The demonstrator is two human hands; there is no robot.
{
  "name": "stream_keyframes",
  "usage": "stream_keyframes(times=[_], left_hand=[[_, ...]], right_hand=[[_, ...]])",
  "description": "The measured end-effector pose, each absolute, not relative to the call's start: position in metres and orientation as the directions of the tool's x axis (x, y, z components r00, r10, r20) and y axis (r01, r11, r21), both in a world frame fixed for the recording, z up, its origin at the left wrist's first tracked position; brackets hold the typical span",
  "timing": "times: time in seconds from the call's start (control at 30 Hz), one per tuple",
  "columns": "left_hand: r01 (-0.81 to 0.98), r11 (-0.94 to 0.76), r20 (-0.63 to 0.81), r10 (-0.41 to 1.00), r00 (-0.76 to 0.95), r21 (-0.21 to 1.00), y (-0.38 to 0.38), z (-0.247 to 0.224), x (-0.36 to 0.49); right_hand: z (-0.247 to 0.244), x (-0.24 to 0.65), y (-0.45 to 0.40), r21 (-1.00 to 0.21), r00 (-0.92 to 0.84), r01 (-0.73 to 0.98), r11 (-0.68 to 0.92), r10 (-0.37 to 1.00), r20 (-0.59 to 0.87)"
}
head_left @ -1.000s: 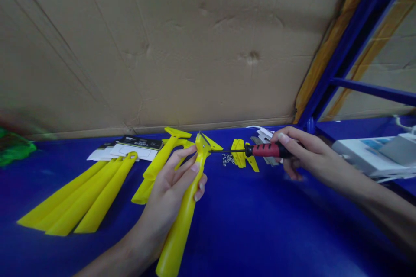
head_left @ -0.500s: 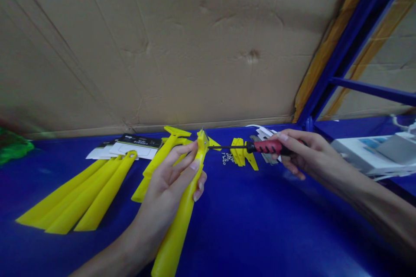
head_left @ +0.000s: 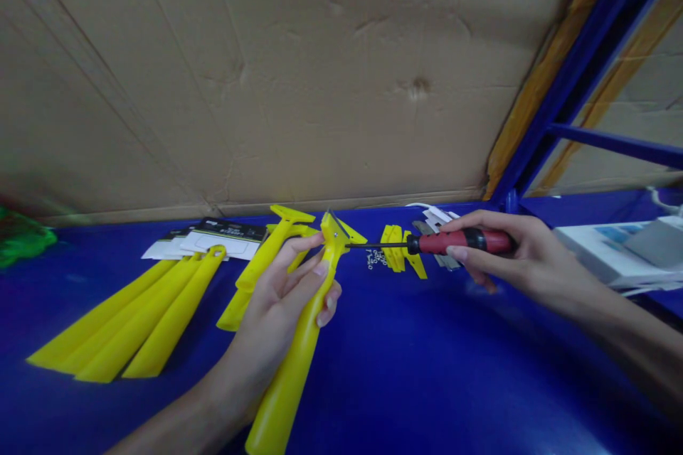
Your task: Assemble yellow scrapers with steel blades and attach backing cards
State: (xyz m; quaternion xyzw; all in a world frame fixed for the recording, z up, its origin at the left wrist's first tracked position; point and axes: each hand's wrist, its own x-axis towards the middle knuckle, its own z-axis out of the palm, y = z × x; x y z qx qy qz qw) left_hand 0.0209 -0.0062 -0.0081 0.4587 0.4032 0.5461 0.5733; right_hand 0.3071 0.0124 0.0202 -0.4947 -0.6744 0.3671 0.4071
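Note:
My left hand (head_left: 291,291) is closed around the neck of a yellow scraper (head_left: 295,370), whose long handle slants down toward me. A thin metal blade (head_left: 340,222) and a small screw show at its head. In my right hand (head_left: 515,249) is a red and black screwdriver (head_left: 442,242), held level by its handle. The dark shaft points left and its tip is at the scraper's head; whether it sits in a screw I cannot tell. Just beyond the shaft lie small metal screws or nuts (head_left: 376,258) and small yellow plastic pieces (head_left: 393,247).
Several yellow handles (head_left: 154,320) lie fanned at the left, by black and white packets (head_left: 224,236). More yellow scrapers (head_left: 274,245) lie behind my left hand. A white box (head_left: 602,249) stands at the right on the blue table (head_left: 405,370). Cardboard (head_left: 320,85) walls the back.
The screwdriver handle has turned and shifted slightly in my right hand, whose fingers have changed position. The scraper's head has rotated a little, showing more of the blade.

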Motion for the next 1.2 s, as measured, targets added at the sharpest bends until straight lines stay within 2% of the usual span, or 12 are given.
stream_keyframes(times=[0.33,0.57,0.83,1.07,1.2], left_hand=[[-0.229,0.091,-0.072,0.994,0.086,0.969,-0.011,-0.006,0.019],[-0.280,0.119,-0.089,0.989,0.120,0.953,-0.012,-0.008,0.016],[-0.313,0.163,-0.107,0.976,0.190,0.936,-0.013,-0.011,0.014],[-0.364,0.130,-0.051,0.974,0.219,0.922,-0.010,-0.022,0.014],[-0.335,0.141,-0.075,0.976,0.203,0.932,-0.013,-0.016,0.014]], right_hand=[[0.016,0.312,0.017,-0.956,-0.104,0.270,0.113,0.991,0.088],[0.018,0.322,0.014,-0.935,-0.105,0.267,0.235,0.971,0.215],[0.013,0.316,0.011,-0.921,-0.033,0.248,0.300,0.953,0.301],[0.015,0.313,0.010,-0.926,-0.043,0.229,0.301,0.953,0.300],[0.016,0.312,0.011,-0.906,-0.056,0.267,0.328,0.944,0.325]])
